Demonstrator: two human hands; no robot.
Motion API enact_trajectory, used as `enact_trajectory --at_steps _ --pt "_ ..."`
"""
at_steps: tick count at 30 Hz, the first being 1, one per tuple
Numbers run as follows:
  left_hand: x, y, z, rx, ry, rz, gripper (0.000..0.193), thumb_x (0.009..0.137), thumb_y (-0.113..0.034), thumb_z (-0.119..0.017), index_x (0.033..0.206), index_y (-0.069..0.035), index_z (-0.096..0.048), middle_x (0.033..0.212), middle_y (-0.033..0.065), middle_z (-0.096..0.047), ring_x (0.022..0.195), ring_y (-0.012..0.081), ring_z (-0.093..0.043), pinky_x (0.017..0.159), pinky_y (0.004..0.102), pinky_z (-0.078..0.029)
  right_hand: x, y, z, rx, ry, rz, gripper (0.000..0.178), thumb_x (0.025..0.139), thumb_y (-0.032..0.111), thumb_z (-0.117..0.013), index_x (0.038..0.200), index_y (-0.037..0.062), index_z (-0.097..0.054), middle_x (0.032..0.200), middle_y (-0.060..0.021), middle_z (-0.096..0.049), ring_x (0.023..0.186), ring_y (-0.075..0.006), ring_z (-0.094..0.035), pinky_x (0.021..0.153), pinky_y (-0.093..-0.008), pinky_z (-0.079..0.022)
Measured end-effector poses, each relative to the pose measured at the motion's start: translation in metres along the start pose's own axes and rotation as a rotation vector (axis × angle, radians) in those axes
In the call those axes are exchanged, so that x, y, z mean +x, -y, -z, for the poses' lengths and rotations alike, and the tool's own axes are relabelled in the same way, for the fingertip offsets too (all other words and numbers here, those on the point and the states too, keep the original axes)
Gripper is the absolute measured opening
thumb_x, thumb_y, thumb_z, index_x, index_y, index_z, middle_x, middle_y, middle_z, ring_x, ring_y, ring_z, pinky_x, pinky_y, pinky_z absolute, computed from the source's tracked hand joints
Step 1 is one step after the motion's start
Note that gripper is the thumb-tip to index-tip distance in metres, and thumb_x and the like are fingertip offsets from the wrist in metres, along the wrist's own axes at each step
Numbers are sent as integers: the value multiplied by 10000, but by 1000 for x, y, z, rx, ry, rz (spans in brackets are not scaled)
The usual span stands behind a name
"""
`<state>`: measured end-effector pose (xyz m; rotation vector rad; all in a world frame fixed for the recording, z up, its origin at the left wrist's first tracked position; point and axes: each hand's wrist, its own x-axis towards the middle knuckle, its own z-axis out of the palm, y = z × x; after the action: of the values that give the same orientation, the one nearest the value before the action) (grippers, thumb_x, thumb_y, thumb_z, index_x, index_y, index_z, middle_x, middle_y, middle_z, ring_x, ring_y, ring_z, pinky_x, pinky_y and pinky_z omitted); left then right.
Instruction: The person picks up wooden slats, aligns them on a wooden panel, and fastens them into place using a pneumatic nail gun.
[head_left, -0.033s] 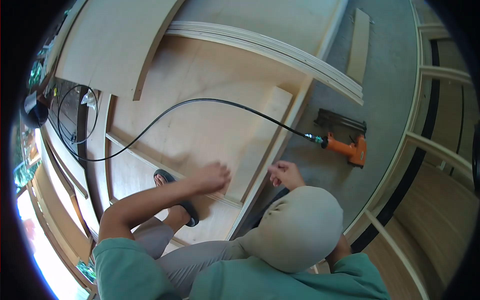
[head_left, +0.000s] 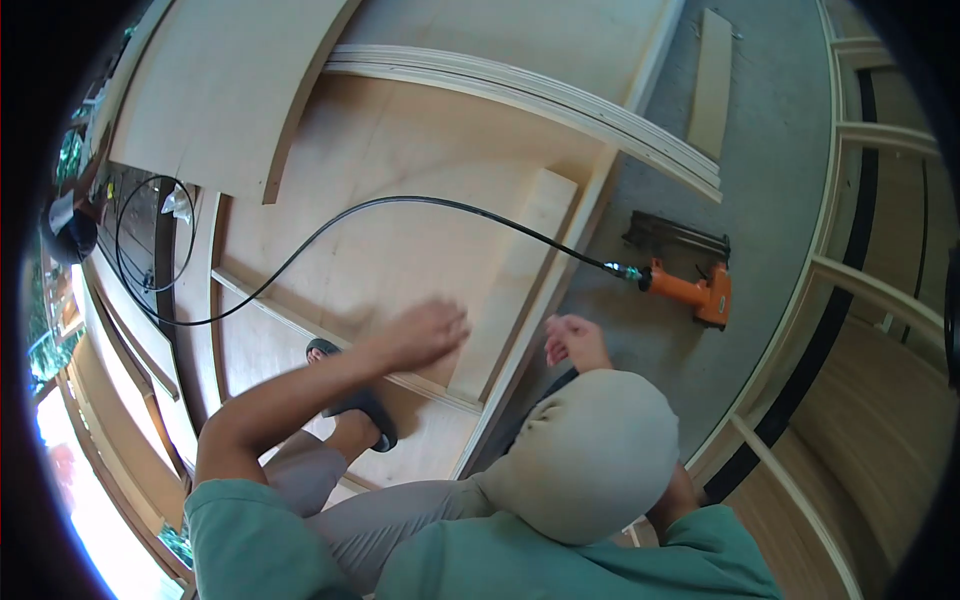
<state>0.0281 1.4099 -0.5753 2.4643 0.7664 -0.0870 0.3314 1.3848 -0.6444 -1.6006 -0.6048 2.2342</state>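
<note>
My left hand (head_left: 430, 334) hovers above a plywood panel (head_left: 400, 150) framed with wooden strips. Its fingers are curled in, and whatever might be inside them is hidden. Across a long wooden rail (head_left: 535, 330), my right hand (head_left: 577, 343) is raised over my knee with its fingers bent and drawn together. I cannot make out anything in it. To the right, an orange pneumatic nail gun (head_left: 703, 293) with a dark magazine lies on the grey floor. A black air hose (head_left: 400, 199) runs from its fitting in an arc over the panel to the left.
Stacked wooden strips (head_left: 520, 95) cross the far side of the panel. A wide plywood board (head_left: 220, 90) lies at the far left. One loose wooden strip (head_left: 711, 85) rests on the floor, and a wooden frame (head_left: 826, 250) stands at the right. My sandalled foot (head_left: 368, 415) is on the panel.
My left hand has risen slightly away from me. My right hand has shifted a little and turned, with its fingers still bent. The nail gun stays on the floor.
</note>
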Motion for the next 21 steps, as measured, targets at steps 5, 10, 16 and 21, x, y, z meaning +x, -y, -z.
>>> enact_trajectory --at_steps 5,10,16,21 --pt "68 66 92 385 -406 220 475 723 -286 -698 1120 -72 -550 1021 144 -600 931 300 -567 902 450 -406 -12 22 61 740 -622 323 256 863 280 -615 900 37 -541 860 -69 -588 744 -152 -603 564 -296 -522" --pt "28 90 141 -215 439 818 321 735 -330 -713 817 -27 -645 691 94 -620 709 205 -600 675 352 -471 38 68 113 1068 -805 173 328 778 175 -690 1010 63 -487 892 -84 -579 812 -226 -619 634 -370 -554" --pt "-58 0 245 -418 260 1063 340 851 -391 -611 836 -67 -710 680 21 -603 614 97 -507 610 268 -434 62 53 161 1131 -713 133 278 752 108 -631 980 71 -477 851 -85 -573 791 -233 -611 661 -392 -545" --pt "-163 -49 172 -494 53 1177 315 876 -343 -566 846 -62 -704 731 23 -638 679 107 -574 619 296 -441 61 64 138 1221 -611 237 106 735 131 -517 800 67 -463 780 -71 -535 726 -214 -563 721 -351 -498"
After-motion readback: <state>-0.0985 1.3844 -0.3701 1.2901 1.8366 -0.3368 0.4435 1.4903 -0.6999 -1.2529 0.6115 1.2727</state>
